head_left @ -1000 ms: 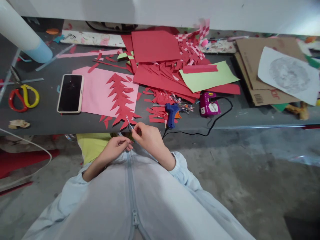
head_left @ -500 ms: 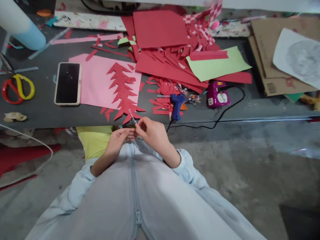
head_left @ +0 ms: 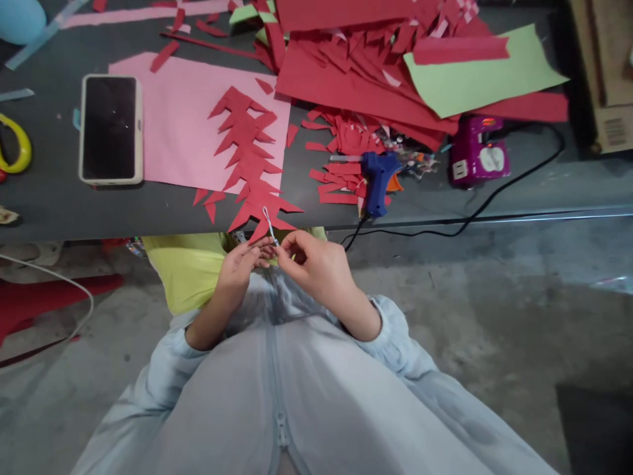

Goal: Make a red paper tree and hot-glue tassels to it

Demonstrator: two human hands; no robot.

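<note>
A thin, whitish twisted loop (head_left: 268,221), wire or cord, rises from the fingertips of my right hand (head_left: 319,267). Thumb and index of that hand pinch its lower end. My left hand (head_left: 240,267) meets it from the other side, fingers stretched out and thumb lying along them, fingertips close to the loop's lower end. Whether anything small lies on those fingers cannot be made out. Just above, a jagged red paper cutout (head_left: 247,158) lies partly on a pink sheet (head_left: 173,132), its lower points reaching the table edge.
A blue glue gun (head_left: 378,181) lies right of the cutout, its cord dropping over the edge. Farther right is a purple box (head_left: 479,155) with a black cable. Red paper sheets (head_left: 341,86), scraps, a green sheet (head_left: 479,86), a phone (head_left: 109,128) and yellow-handled scissors (head_left: 22,148) surround it.
The view has moved closer to the table. Both hands stay together, with the loop still pinched by the right hand and now standing more upright. The cutout has not visibly moved.
</note>
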